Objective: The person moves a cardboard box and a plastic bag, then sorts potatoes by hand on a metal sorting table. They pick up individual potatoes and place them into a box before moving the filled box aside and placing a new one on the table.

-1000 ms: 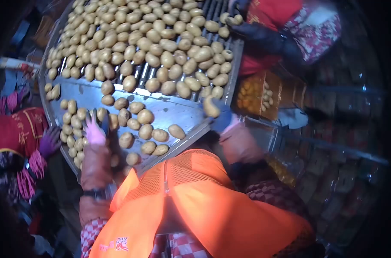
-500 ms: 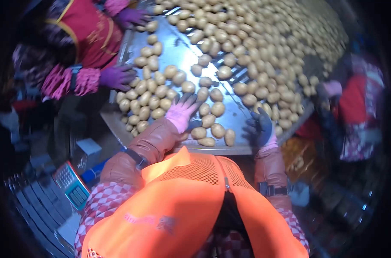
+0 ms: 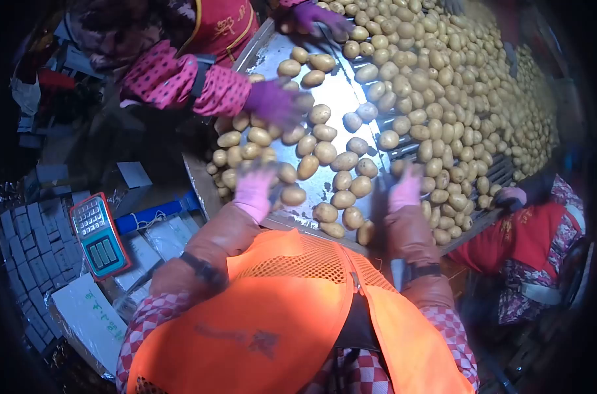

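Many potatoes point(image 3: 436, 118) lie on a metal sorting table point(image 3: 370, 148), heaped thickly on the right and more loosely on the left. My left hand point(image 3: 255, 187), in a pink glove, is over the potatoes at the table's near left; its fingers are blurred. My right hand point(image 3: 405, 187), also gloved in pink, reaches to the near edge of the heap, beside a potato; its fingertips are smeared by motion. Between my hands, several loose potatoes point(image 3: 343, 199) rest on the shiny metal.
A co-worker's purple-gloved hands point(image 3: 275, 102) are over the table at the upper left. Another person in red point(image 3: 528, 230) is at the right. A scale display point(image 3: 100, 236), a blue post point(image 3: 157, 213) and boxes point(image 3: 91, 322) stand at the left.
The view has shifted, so the table looks turned. My left hand has drawn nearer the table's left corner. The co-worker's near hand has moved in over the potatoes.
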The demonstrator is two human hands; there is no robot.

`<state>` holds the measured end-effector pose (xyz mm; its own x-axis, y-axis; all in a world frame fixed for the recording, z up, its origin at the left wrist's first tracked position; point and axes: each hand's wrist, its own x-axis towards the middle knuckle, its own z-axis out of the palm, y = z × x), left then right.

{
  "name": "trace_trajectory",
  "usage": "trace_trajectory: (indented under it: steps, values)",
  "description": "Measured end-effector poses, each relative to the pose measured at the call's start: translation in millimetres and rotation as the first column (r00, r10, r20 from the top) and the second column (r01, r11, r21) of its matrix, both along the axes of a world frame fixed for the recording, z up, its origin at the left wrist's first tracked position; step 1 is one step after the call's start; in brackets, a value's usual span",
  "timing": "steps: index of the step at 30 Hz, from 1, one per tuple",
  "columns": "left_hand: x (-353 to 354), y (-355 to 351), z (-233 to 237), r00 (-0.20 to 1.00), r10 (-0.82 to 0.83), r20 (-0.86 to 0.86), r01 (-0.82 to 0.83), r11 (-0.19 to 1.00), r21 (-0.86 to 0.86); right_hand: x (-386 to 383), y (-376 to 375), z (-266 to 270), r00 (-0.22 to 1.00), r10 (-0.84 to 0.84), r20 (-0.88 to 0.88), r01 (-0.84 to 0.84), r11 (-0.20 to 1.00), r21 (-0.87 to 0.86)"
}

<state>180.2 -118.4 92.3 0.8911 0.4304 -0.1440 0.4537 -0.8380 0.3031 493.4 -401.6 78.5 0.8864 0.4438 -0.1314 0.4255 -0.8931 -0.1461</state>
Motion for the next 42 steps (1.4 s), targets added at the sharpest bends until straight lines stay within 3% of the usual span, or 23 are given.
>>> trace_trajectory:
  steps: [1, 4, 6, 7, 9, 12, 13, 15, 16, 17, 18, 19, 23, 26, 27, 28, 30, 31, 33, 35, 38, 39, 42]
  values:
    - [-3.9, 5.7, -5.8, 0.981, 0.148, 0.122, -0.157, 0.985, 0.071, -39.4, 35.8, 40.4, 0.996, -0.005, -0.087, 0.008, 0.999, 0.034]
    - [2.1, -1.6, 7.8, 0.936, 0.308, 0.171, -0.335, 0.929, 0.156, -91.7, 83.4, 78.1, 0.912, 0.384, -0.143, -0.390, 0.921, -0.015]
    - [25.4, -6.3, 41.1, 0.984, 0.033, 0.172, 0.000, 0.982, -0.190, -105.2, 90.4, 66.1, 0.819, 0.527, -0.228, -0.492, 0.849, 0.192]
    - [40.1, -9.8, 44.2, 0.985, 0.017, 0.171, 0.016, 0.982, -0.191, -106.4, 90.9, 53.7, 0.765, 0.559, -0.319, -0.474, 0.825, 0.309]
    - [80.9, -14.3, 43.8, 0.939, -0.095, 0.330, 0.236, 0.877, -0.418, -101.5, 94.6, 60.8, 0.622, 0.673, -0.400, -0.528, 0.738, 0.420]
    - [142.1, -14.9, 39.5, 0.930, -0.132, 0.342, 0.193, 0.969, -0.151, -97.1, 72.7, 55.0, 0.584, 0.507, -0.634, 0.151, 0.699, 0.699]
    - [139.5, -11.2, 39.2, 0.930, -0.136, 0.341, 0.198, 0.968, -0.155, -90.4, 57.7, 47.9, 0.536, 0.473, -0.699, 0.397, 0.590, 0.703]
    - [116.6, 3.0, 39.2, 0.820, -0.551, 0.152, 0.560, 0.828, -0.022, -62.6, 15.3, 47.5, 0.527, 0.055, -0.848, 0.820, 0.226, 0.525]
    - [99.0, 10.4, 33.9, 0.853, -0.513, 0.099, 0.519, 0.854, -0.039, -47.9, -16.8, 47.8, 0.909, -0.044, -0.413, 0.364, 0.563, 0.742]
    - [78.4, 17.0, 27.6, 0.854, -0.514, 0.086, 0.518, 0.854, -0.042, -37.4, -38.1, 66.0, 0.984, -0.099, -0.145, 0.175, 0.608, 0.774]
    - [55.4, 21.6, 20.9, 0.907, -0.409, 0.100, 0.413, 0.911, -0.023, -15.1, -95.0, 23.4, 0.901, -0.346, -0.262, 0.434, 0.701, 0.566]
    - [36.4, 20.5, 14.5, 0.948, -0.295, 0.120, 0.297, 0.955, -0.004, -24.2, -107.8, 32.4, 0.931, -0.364, 0.028, 0.357, 0.925, 0.130]
    - [7.2, -0.4, 2.6, 0.984, -0.002, 0.179, 0.015, 0.997, -0.073, -73.1, -55.9, 49.9, 0.955, -0.285, -0.075, 0.284, 0.958, -0.026]
    - [26.2, -10.8, 37.7, 0.906, -0.422, 0.042, 0.424, 0.900, -0.104, -102.5, 18.6, 60.3, 0.896, 0.187, -0.402, -0.143, 0.980, 0.137]
    - [23.6, -6.2, 34.8, 0.907, -0.418, 0.047, 0.420, 0.902, -0.102, -97.0, 36.6, 77.9, 0.818, 0.298, -0.492, -0.206, 0.950, 0.233]
    - [17.7, 1.0, 29.6, 0.928, -0.372, 0.032, 0.374, 0.926, -0.049, -88.5, 39.1, 68.3, 0.820, 0.296, -0.491, -0.205, 0.951, 0.231]
    - [3.8, 6.9, 17.7, 0.978, -0.140, 0.156, 0.149, 0.988, -0.050, -66.5, 55.7, 61.6, 0.444, 0.193, -0.875, 0.334, 0.871, 0.361]
    - [-4.1, 9.3, 11.7, 0.978, -0.140, 0.156, 0.149, 0.988, -0.050, -51.5, 64.1, 77.7, 0.716, 0.207, -0.667, 0.108, 0.911, 0.398]
    - [-11.0, 11.2, 12.1, 0.986, -0.021, 0.166, 0.025, 0.999, -0.021, -27.3, 91.7, 100.7, 0.896, 0.292, -0.333, -0.141, 0.901, 0.411]
    - [20.5, 14.0, 40.0, 0.985, -0.047, 0.163, 0.047, 0.999, 0.008, -9.1, 125.0, 94.8, 0.900, 0.295, -0.320, -0.130, 0.885, 0.448]
    - [89.7, 26.9, 60.1, 0.898, -0.020, 0.439, 0.116, 0.974, -0.192, -19.4, 168.3, 52.4, 0.843, 0.396, -0.363, -0.356, 0.918, 0.174]
    - [113.7, 34.1, 59.7, 0.868, 0.002, 0.496, 0.136, 0.960, -0.243, -32.5, 176.6, 38.0, 0.883, 0.402, -0.242, -0.346, 0.906, 0.244]
    - [194.6, 44.0, 55.3, 0.894, -0.019, 0.447, 0.174, 0.935, -0.308, -31.9, 180.8, 41.3, 0.831, 0.440, -0.340, -0.372, 0.895, 0.248]
